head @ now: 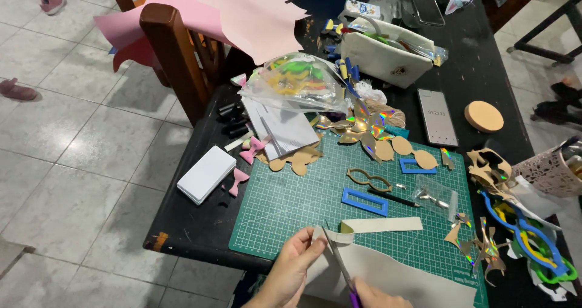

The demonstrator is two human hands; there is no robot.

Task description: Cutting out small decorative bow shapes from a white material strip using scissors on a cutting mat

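My left hand (290, 270) pinches the left edge of a cream foam sheet (394, 274) lying over the near edge of the green cutting mat (291, 205). Only the top of my right hand (374, 297) shows at the bottom edge, gripping purple-handled scissors (339, 262) whose blades point up into the sheet. A narrow cream strip (382, 225) curls off the sheet's top edge onto the mat.
On the mat lie a blue rectangular frame (364, 201), a gold glasses-shaped cutout (368, 179), a pen (394, 197) and gold ovals. A white card stack (207, 174), phone (438, 116), cork disc (484, 116), white pouch (382, 53) and plastic bag (297, 80) crowd the dark table. A wooden chair (176, 53) holds pink paper.
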